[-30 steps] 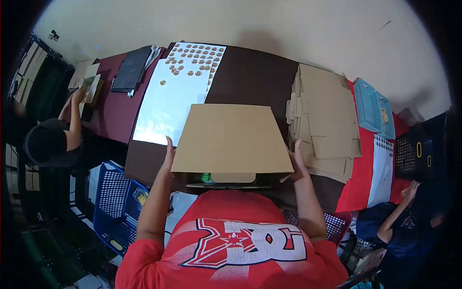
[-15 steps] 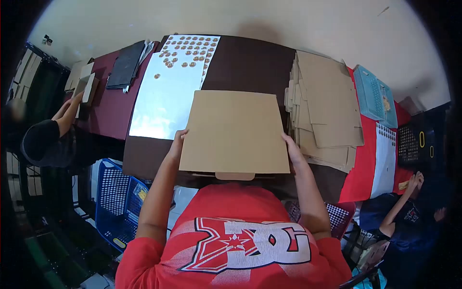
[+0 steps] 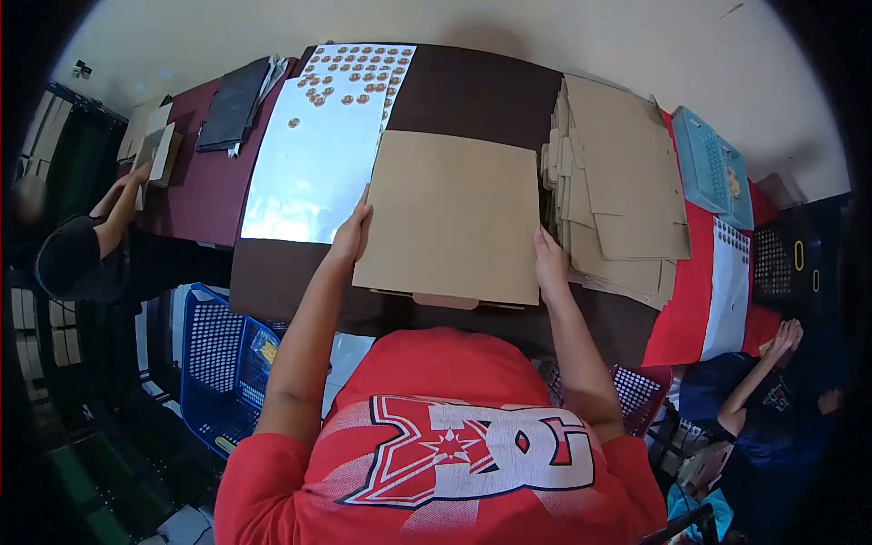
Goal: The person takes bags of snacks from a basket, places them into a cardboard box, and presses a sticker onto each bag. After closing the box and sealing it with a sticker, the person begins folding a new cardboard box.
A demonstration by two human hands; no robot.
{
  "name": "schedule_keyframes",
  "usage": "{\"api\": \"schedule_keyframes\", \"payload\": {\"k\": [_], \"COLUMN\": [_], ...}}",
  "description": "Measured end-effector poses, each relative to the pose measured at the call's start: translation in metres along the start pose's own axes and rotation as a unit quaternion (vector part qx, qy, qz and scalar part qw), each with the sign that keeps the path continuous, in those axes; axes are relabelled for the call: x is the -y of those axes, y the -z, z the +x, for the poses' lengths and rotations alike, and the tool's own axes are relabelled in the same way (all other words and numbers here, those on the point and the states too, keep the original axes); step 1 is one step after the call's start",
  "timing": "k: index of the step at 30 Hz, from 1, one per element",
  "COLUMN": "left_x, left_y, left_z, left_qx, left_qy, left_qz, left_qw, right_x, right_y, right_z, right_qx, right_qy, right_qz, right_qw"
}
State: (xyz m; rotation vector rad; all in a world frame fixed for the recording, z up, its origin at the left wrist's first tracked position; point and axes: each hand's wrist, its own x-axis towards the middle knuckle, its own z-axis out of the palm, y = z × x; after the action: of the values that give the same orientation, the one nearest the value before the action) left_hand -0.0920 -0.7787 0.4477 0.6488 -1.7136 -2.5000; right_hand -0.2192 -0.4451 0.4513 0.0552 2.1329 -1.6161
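Note:
A flat brown cardboard box (image 3: pixel 452 218) lies level in front of me over the dark table, a small flap showing at its near edge. My left hand (image 3: pixel 352 232) grips its left side, fingers along the edge. On the opposite side my right hand (image 3: pixel 550 262) holds the right edge, thumb up. Just right of the box is a stack of flat cardboard sheets (image 3: pixel 627 173). To its left lies a white sheet (image 3: pixel 295 186) with rows of small round brown stickers at the top.
A co-worker at the left handles a small box (image 3: pixel 165 154) near a black folder (image 3: pixel 234 107). Another person sits at the right by a red cloth (image 3: pixel 681 304). Blue baskets (image 3: pixel 213 363) stand below left; a light-blue tray (image 3: pixel 707 168) is at the back right.
Both my hands have moved the box forward, away from my body, and slightly right. The view has shifted a little. The left co-worker's small box has changed its tilt.

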Motion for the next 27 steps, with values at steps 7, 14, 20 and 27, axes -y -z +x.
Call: {"api": "schedule_keyframes", "payload": {"k": [7, 14, 20, 27], "left_x": [-0.004, 0.018, 0.021, 0.019], "left_y": [-0.010, 0.003, 0.006, 0.003], "left_z": [-0.008, 0.002, 0.004, 0.002], "left_qx": [-0.113, -0.118, -0.113, -0.119], "left_qy": [0.030, -0.047, -0.045, -0.032], "left_qz": [0.080, 0.155, 0.153, 0.126], "left_qw": [0.990, 0.980, 0.981, 0.984], "right_x": [0.010, 0.065, 0.020, 0.052], "right_y": [-0.008, -0.057, -0.064, -0.072], "right_z": [-0.014, -0.088, -0.061, -0.077], "right_qx": [-0.069, 0.187, 0.193, 0.187], "right_qy": [0.145, 0.361, 0.382, 0.385], "right_qz": [-0.246, -0.494, -0.519, -0.500], "right_qw": [0.956, 0.769, 0.740, 0.753]}}
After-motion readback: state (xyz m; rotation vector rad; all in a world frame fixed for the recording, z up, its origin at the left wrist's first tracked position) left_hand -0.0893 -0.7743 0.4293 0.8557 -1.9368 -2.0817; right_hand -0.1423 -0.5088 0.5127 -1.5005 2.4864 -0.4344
